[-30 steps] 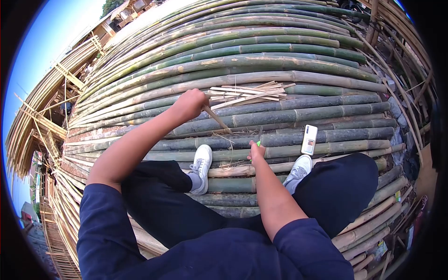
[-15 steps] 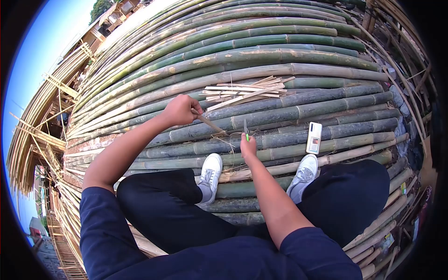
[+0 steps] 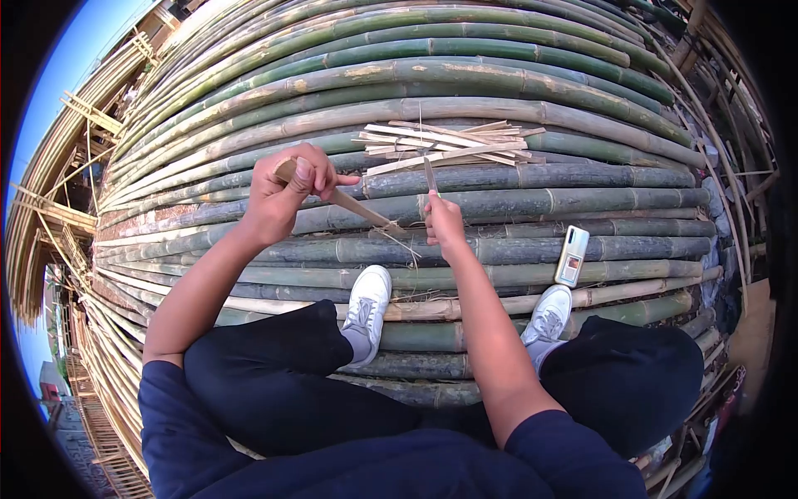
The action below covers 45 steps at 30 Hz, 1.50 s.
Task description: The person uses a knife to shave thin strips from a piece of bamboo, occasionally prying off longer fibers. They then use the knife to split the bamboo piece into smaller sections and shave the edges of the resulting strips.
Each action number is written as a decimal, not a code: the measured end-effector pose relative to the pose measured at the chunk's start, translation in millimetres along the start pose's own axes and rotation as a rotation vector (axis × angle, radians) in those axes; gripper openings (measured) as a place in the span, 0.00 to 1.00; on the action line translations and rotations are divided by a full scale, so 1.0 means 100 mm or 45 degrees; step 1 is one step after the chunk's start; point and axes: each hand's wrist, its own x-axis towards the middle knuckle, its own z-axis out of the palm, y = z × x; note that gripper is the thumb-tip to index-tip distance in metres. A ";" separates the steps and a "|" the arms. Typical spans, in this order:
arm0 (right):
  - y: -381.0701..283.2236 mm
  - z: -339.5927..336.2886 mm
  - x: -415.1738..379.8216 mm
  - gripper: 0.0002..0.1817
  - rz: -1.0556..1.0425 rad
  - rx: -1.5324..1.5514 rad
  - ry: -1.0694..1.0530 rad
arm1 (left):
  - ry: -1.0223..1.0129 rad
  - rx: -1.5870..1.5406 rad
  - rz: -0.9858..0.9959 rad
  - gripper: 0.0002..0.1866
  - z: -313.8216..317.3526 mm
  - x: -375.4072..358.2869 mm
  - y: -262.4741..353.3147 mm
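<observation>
My left hand (image 3: 289,187) is closed around the upper end of a flat bamboo strip (image 3: 359,208), its index finger pointing right. The strip slants down to the right, with thin frayed fibres at its low end near a dark bamboo pole. My right hand (image 3: 445,220) grips a knife whose blade (image 3: 430,173) points up and away from me; the fingers hide the handle. Blade and strip are apart. Just beyond the knife lies a small pile of pale split bamboo sticks (image 3: 490,148), stacked crosswise.
Long bamboo poles (image 3: 582,200) lie side by side under and ahead of me. A phone (image 3: 572,256) rests on them by my right shoe (image 3: 549,313); my left shoe (image 3: 368,303) stands nearer the middle. Bamboo racks (image 3: 62,212) rise at the left.
My left hand has turned over, bringing the strip's upper end into view above the fist. The knife in my right hand has risen slightly toward the stick pile. The camera view has shifted a little.
</observation>
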 end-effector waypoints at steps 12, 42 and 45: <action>0.28 0.20 0.04 0.19 0.071 -0.092 -0.014 | 0.064 -0.369 0.061 0.21 -0.08 -0.05 -0.30; 1.45 0.51 -0.47 0.26 -0.066 -1.222 0.143 | 0.559 -0.632 -0.068 0.26 -0.18 0.00 -0.06; 1.33 0.39 -0.34 0.27 0.043 -1.008 0.457 | 0.600 -0.586 -0.114 0.26 -0.22 -0.04 -0.19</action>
